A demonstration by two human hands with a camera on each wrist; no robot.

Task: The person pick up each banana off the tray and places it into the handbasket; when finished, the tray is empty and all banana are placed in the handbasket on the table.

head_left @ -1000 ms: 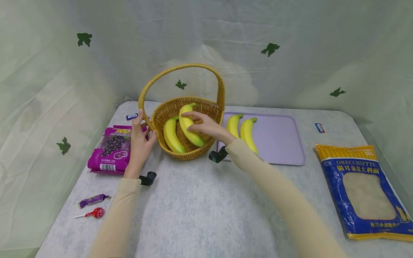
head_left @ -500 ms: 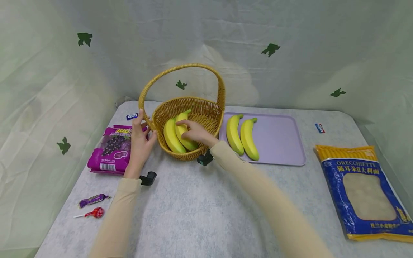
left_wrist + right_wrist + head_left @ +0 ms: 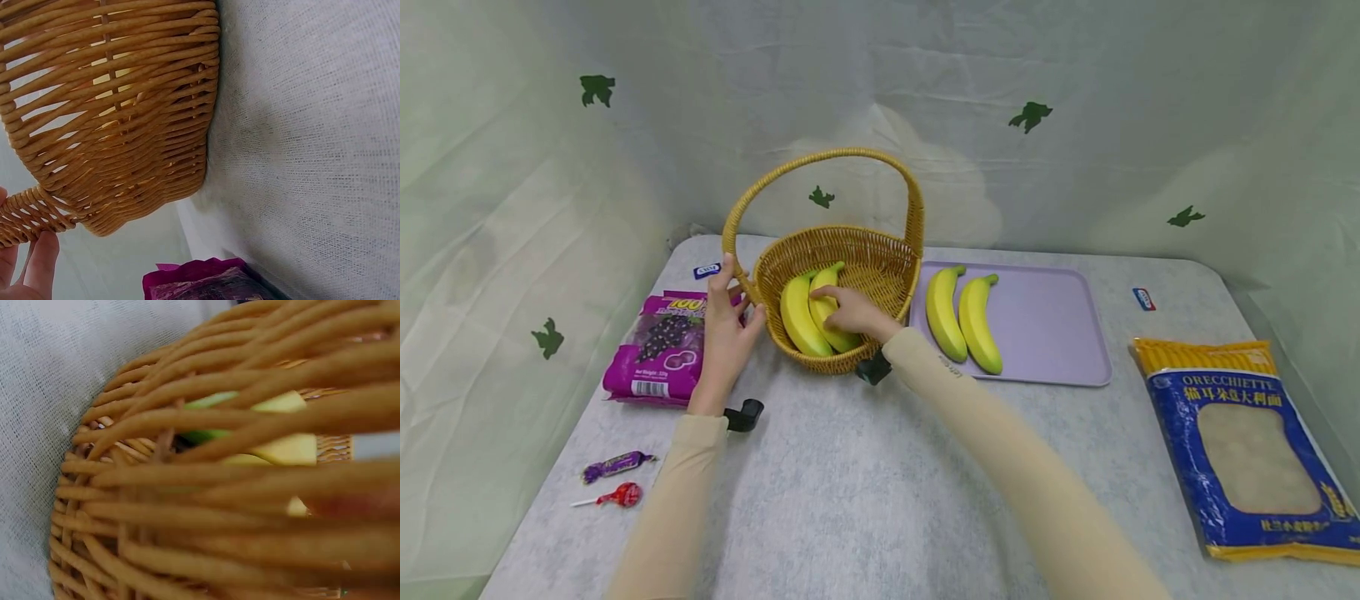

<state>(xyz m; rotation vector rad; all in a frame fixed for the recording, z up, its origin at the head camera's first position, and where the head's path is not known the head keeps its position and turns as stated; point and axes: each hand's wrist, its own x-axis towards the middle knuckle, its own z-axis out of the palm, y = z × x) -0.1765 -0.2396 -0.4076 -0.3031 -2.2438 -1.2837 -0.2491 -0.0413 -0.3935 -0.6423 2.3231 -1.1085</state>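
Observation:
A wicker basket (image 3: 883,262) with a tall arched handle stands at the table's back, with two bananas inside. My left hand (image 3: 726,343) holds the handle near its left base; in the left wrist view its fingers (image 3: 42,262) lie against the woven handle (image 3: 31,215). My right hand (image 3: 859,313) reaches over the basket's front right rim and grips the right-hand banana (image 3: 821,310), thumb and fingers around it. Beside it lies the other banana (image 3: 799,318), along the left wall. The right wrist view shows mostly basket weave (image 3: 156,487), with yellow-green banana (image 3: 284,447) glimpsed through gaps.
Right of the basket, a lilac tray (image 3: 1048,325) bears two more bananas (image 3: 977,325). A purple grape candy bag (image 3: 658,350) sits by my left hand. A wrapped candy (image 3: 617,466) and red lollipop (image 3: 627,495) lie front left, an orecchiette bag (image 3: 1247,450) far right.
My right hand has moved left and lowered the banana into the basket beside the other one. Over the last half second it has shifted only slightly. My left hand has stayed on the handle.

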